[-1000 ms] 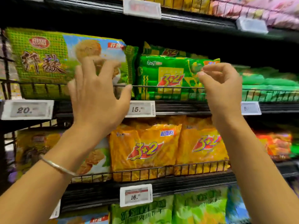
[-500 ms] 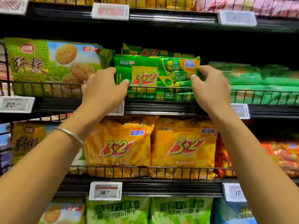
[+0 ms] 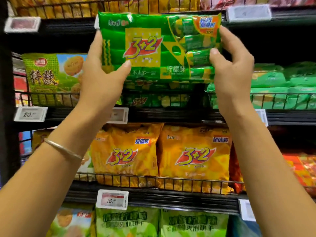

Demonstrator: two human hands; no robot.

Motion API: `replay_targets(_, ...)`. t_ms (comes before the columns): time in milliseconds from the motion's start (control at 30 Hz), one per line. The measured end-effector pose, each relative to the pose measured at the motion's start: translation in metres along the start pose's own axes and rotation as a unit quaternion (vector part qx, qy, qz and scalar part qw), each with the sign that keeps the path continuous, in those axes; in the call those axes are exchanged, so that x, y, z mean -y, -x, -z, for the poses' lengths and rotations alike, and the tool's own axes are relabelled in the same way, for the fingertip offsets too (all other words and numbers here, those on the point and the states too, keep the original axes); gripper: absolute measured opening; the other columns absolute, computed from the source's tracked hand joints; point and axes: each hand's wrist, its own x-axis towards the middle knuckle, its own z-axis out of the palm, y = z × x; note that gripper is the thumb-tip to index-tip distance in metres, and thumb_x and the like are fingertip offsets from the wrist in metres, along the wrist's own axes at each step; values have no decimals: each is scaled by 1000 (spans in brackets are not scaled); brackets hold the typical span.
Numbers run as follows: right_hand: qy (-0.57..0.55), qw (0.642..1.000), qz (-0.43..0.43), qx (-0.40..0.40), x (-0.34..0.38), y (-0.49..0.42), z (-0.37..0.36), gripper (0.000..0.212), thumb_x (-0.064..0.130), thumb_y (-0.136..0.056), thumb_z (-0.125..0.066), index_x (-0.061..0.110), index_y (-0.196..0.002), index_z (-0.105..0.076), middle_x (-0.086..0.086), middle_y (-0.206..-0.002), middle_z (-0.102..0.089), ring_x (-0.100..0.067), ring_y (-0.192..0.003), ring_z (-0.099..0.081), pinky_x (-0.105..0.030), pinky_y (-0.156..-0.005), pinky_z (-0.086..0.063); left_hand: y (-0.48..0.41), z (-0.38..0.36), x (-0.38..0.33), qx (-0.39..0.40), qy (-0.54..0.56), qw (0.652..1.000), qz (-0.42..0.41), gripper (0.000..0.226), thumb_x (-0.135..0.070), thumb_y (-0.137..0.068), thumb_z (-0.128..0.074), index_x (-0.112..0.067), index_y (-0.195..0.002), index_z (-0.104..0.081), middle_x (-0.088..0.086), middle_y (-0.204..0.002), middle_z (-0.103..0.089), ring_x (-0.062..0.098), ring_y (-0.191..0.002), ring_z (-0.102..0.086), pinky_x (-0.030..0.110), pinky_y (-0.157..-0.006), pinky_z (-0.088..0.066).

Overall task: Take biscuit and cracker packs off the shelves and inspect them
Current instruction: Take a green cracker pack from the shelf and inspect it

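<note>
Glossy green plastic "3+2" cracker pack (image 3: 159,47) held clear above wire-fronted shelf (image 3: 171,98) — left hand (image 3: 100,74) and right hand (image 3: 234,65) each gripping one end. Advise: hold level, tilt against glare, check seams, avoid crushing contents.

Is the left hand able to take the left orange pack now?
Probably not yet: the left hand grips the green pack together with the right hand. The left orange pack itself stands unblocked behind a low wire rail.
</note>
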Motion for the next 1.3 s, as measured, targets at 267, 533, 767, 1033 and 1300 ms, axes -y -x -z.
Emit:
replay_targets(267, -262, 950, -166, 40, 4, 105, 26, 54, 14, -92, -65, 18, -145, -54, -4, -112, -64, -8, -86, -69, -20, -62, -53, 99, 60, 11, 76, 163, 969, 170, 72, -12, -74, -76, -12, -144, -57, 7, -122, -77, 24, -102, -76, 27, -75, -61)
replay_targets(533, -285, 902, -317, 65, -13, 271, 39, 31, 25, -103, -51, 15, -130, -64, 4, -118, -74, -9, -103, -70, -21, -74, -57, 277, 96, 71, 6, 245, 893, 377, 39, -23, -84, -67, -18, -121, -74, 8, -117, -78, 23, -96, -79, 35, -71, -64)
replay_targets(767, -161, 829, -519, 130, -34, 404, 66, 26, 32, -92, -64, 31, -117, -71, 1, -115, -76, -18, -103, -68, -43, -91, -53, 393, 131, 91, -143, 216, 787, 560, 38, -43, -95, -55, -26, -112, -83, 8, -122, -78, 23, -103, -78, 38, -72, -65)
replay_targets(1033, -111, 758, -634, 110, -35, 465, 73, 27, 37, -106, -51, 35, -126, -68, -1, -131, -70, -25, -113, -70, -45, -85, -56, 442, 140, 92, -157, 165, 719, 656, 49, -53, -94, -52, -21, -119, -80, 12, -124, -76, 28, -109, -76, 39, -72, -65)
replay_targets(1300, -16, 789, -591, 165, 4, 485, 63, 28, 30, -107, -46, 43, -116, -69, 1, -114, -76, -22, -96, -76, -36, -68, -62, 460, 187, 86, -141, 161, 708, 673, 40, -51, -88, -55, -31, -108, -83, 8, -122, -78, 25, -105, -78, 36, -68, -65)
